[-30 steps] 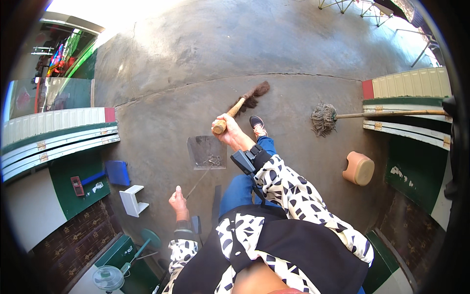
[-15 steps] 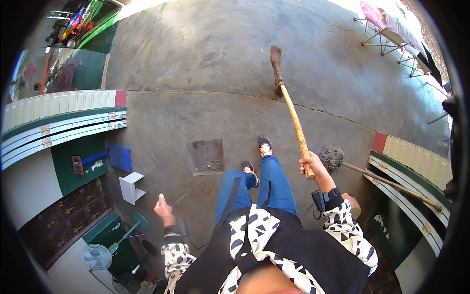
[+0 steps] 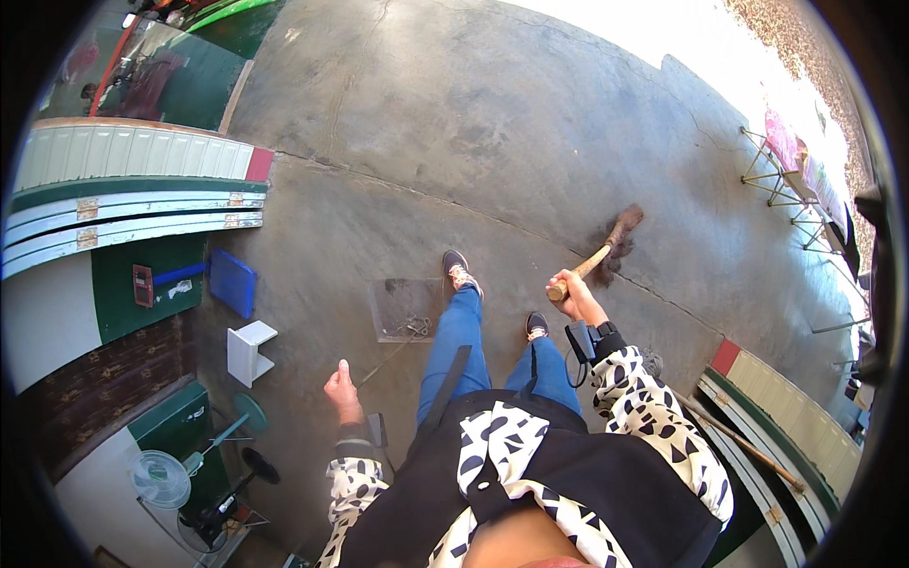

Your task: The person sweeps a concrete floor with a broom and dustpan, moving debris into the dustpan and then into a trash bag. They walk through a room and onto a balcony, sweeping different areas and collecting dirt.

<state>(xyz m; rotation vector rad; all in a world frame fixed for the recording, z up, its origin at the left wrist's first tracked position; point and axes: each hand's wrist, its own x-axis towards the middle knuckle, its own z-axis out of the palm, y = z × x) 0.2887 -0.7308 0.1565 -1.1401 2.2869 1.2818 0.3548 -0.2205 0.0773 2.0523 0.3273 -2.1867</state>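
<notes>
- Broom (image 3: 597,257) has come back from its long forward reach: half a second ago I saw its head out past the crack (image 3: 436,196) in the floor; now the bristles (image 3: 627,227) are at that crack, ahead and to the right of the feet.
- Right hand (image 3: 579,301) has its fingers wrapped round the wooden handle near the butt, which on my feed looks foreshortened and tipped toward the camera.
- Feet have swapped: the left shoe (image 3: 458,267) now leads, with the right shoe (image 3: 537,325) behind.
- Dustpan (image 3: 396,301) lies flat on the floor just left of the left leg, well apart from the bristles, a stringy tangle (image 3: 414,328) near its rear edge.
- Left hand (image 3: 343,393) is curled, thumb up; I take it as closed on the pan's thin handle (image 3: 379,367), though I can't make out each finger.
- For the sweeping, I judge this the near end of a stroke, off to one side of the pan; whether dirt lies under the bristles I can't tell.
</notes>
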